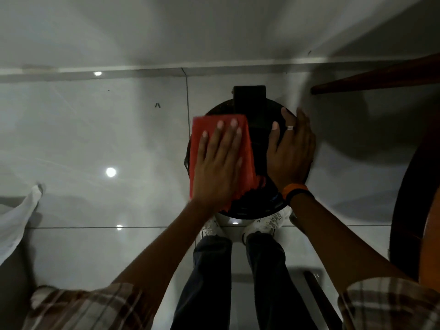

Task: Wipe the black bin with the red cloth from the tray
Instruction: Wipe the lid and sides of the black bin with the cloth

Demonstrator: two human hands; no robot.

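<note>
Left fingers: spread flat, pressing the red cloth onto the bin lid; not clenched around it.
Right fingers: spread open, laid on the lid's right side, steadying; grasping nothing.
Left hand: on top of the cloth, over the lid's left half.
Right hand: at the lid's right edge.
Black bin: stands on the tiled floor, just ahead of the person's shoes.
Done: cloth already on the bin, wiping seemingly under way.
Left: probably the rest of the lid and the sides, which are hidden here.
</note>
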